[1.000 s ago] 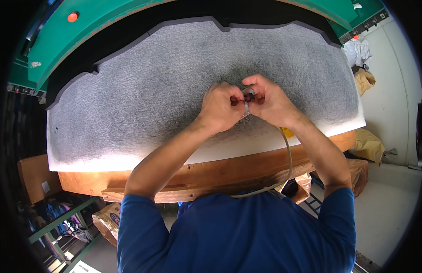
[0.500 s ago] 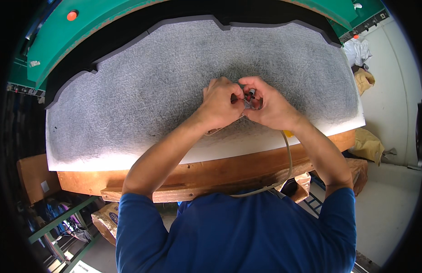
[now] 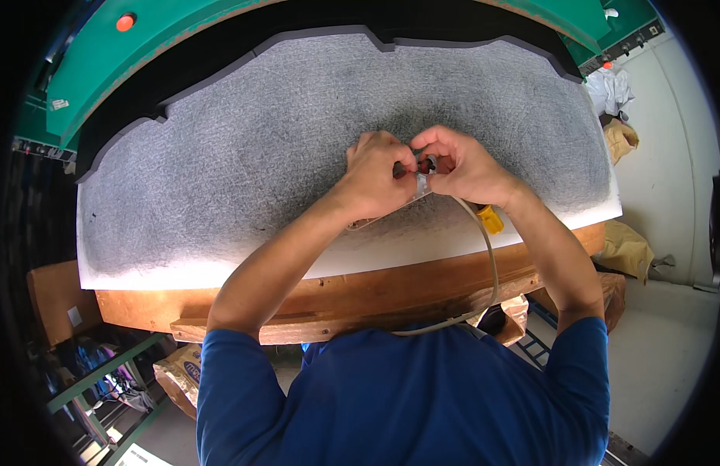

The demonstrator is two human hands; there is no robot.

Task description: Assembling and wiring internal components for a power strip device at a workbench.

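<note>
Close together over the grey textured sheet (image 3: pixel 259 147), my two hands work on one small assembly. My left hand (image 3: pixel 378 177) is closed, thumb and fingertips pinching a small light-grey piece (image 3: pixel 422 185). My right hand (image 3: pixel 472 172) curls its fingers and thumb round a small dark part (image 3: pixel 426 165) at the top of that piece. The fingers hide much of both parts. A pale cable (image 3: pixel 488 245) comes out beneath my right hand and bends down toward my body. Under my left wrist shows the pale edge of a flat piece (image 3: pixel 362 224). Beside my right wrist lies a yellow tool handle (image 3: pixel 491 220).
A wooden beam (image 3: pixel 360 291) runs along the near side of the sheet, by my body. Green machinery (image 3: pixel 173 35) with an orange-red button (image 3: pixel 126 22) and a dark edge strip (image 3: pixel 298 19) stand behind. Paper bags (image 3: pixel 625 248) are at the right, a cardboard box (image 3: pixel 55 304) at the left.
My right hand has shifted slightly, its fingers tilting over the small part. More of the yellow handle and the cable now shows beside it. My left hand stays nearly still.
</note>
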